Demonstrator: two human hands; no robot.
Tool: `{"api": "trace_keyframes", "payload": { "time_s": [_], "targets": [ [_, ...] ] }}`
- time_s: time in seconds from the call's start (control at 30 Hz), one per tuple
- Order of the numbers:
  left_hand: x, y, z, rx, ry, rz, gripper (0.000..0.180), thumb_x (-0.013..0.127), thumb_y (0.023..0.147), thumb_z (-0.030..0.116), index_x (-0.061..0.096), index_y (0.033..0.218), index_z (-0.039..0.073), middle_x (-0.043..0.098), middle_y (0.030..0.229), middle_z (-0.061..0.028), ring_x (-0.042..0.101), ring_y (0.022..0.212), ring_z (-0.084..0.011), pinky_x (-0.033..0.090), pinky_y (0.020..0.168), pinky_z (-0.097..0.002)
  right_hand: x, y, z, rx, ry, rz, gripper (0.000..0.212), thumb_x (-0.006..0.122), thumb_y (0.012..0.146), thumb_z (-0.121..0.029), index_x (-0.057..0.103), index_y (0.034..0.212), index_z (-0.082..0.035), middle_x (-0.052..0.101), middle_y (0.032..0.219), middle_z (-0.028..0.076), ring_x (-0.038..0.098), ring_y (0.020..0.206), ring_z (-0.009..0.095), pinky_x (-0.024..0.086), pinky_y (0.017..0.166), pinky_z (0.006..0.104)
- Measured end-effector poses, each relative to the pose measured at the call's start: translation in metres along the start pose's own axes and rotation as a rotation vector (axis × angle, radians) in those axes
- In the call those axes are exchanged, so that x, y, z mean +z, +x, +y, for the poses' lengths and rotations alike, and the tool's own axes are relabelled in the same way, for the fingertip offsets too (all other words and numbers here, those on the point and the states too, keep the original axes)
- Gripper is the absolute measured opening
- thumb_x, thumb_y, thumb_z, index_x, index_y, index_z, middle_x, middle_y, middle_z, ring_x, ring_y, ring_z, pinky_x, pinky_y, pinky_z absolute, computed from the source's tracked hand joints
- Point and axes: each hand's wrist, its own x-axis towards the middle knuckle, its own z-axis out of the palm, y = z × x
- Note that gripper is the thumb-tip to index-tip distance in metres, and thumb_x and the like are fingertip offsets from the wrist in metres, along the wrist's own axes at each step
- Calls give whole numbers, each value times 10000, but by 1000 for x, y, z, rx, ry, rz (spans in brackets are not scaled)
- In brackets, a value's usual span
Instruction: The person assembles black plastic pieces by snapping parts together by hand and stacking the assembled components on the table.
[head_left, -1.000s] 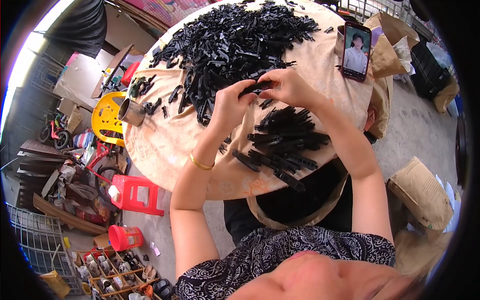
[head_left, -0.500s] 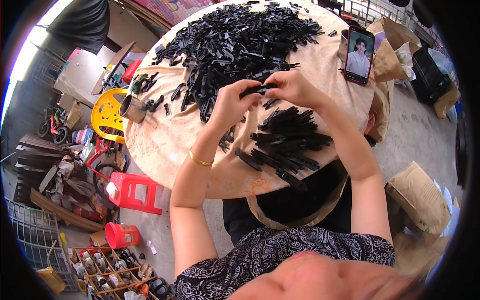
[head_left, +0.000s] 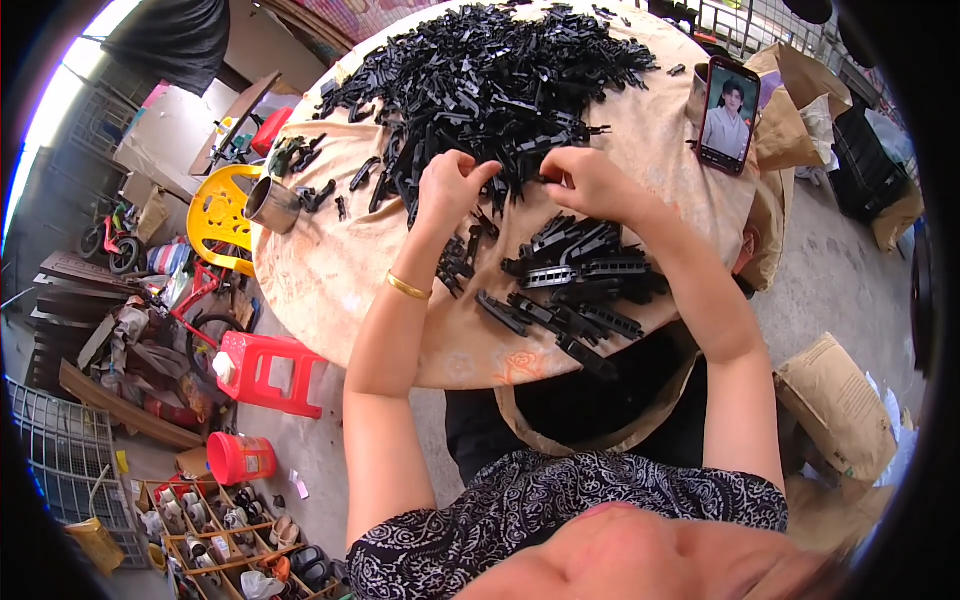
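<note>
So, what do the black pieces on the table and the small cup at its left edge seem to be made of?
The black pieces look like moulded plastic: uniform black, slightly glossy, all in repeated shapes. The small cup looks like metal, probably steel, with a shiny grey wall that reflects light. The table cover seems to be tan paper or cloth; I cannot tell which.

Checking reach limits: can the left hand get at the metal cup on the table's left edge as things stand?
Probably yes. The left hand is at the pile of black plastic parts; between it and the metal cup lie bare cloth and a few loose parts, nothing tall.
</note>
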Motion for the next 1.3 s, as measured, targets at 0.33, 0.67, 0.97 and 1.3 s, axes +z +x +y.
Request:
{"api": "trace_keyframes", "payload": {
  "time_s": [0.33,0.67,0.97,1.3],
  "targets": [
    [1,6,-17,-47,-30,-281,388,624,686,85,582,1055,-30,633,972,-191,606,925,-299,475,816,-347,-17,8,-3,400,661,194,241,671,813,-137,570,1001,-26,580,682,0,546,548,58,437,492,183],
    [7,-14,22,160,193,-57,311,700,732,287,626,850,8,604,787,-178,586,779,-347,468,698,-411,-12,8,17,423,868,409,243,628,837,-86,579,1053,14,617,843,47,600,698,104,510,655,224],
    [-14,-8,5,-106,-82,-175,307,719,706,123,619,969,-2,641,825,-147,613,753,-252,488,704,-327,-9,6,-1,352,830,172,174,622,806,1,630,979,21,651,856,56,617,764,102,510,704,226],
    [10,-26,37,-246,-1103,-337,629,682,735,-17,361,1275,-35,595,850,-70,616,709,-156,533,627,-260,-4,5,-14,364,1019,187,210,641,795,-2,626,1002,28,650,879,62,611,775,100,510,689,230]
  ]
}}
